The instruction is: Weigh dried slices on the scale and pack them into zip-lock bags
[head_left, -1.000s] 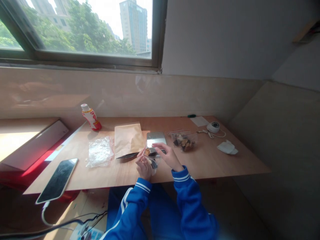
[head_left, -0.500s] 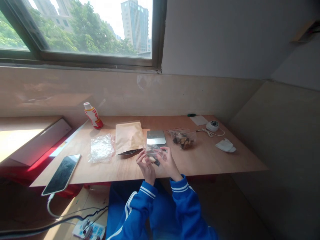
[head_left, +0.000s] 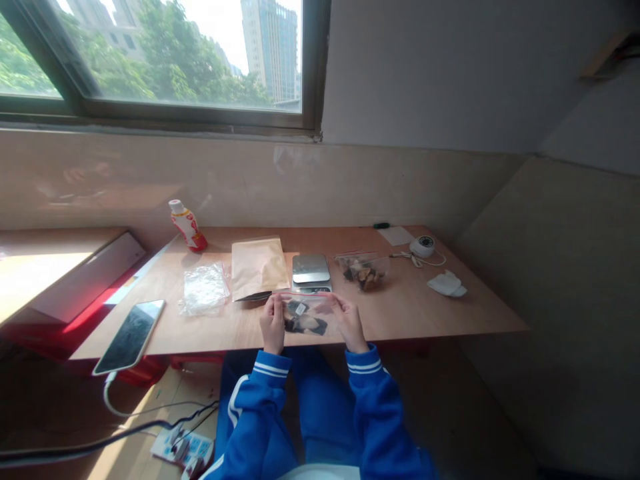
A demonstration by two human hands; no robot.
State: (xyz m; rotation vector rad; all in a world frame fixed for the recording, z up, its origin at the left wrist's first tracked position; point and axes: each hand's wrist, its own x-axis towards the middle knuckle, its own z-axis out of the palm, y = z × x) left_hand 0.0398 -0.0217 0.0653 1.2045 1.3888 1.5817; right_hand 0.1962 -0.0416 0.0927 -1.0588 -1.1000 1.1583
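Note:
Stretched between both hands is a clear zip-lock bag with a red line along its top edge. Dark and pale pieces and a small white packet show inside it. My left hand pinches the bag's upper left corner, and my right hand grips the upper right corner. Just behind the bag lies a silver digital scale, its front edge partly hidden. Left of the scale rests a tan paper pouch. To the right, another zip-lock bag holds brown and dark chunks.
On the table at left are a stack of clear bags, a red-and-white bottle and a charging phone. At right sit a white round device with a cable, a crumpled tissue and a paper sheet.
My hands have moved apart, spreading the bag flat and upright with its red top line showing. Earlier it was bunched between closer fingers. The view has shifted slightly.

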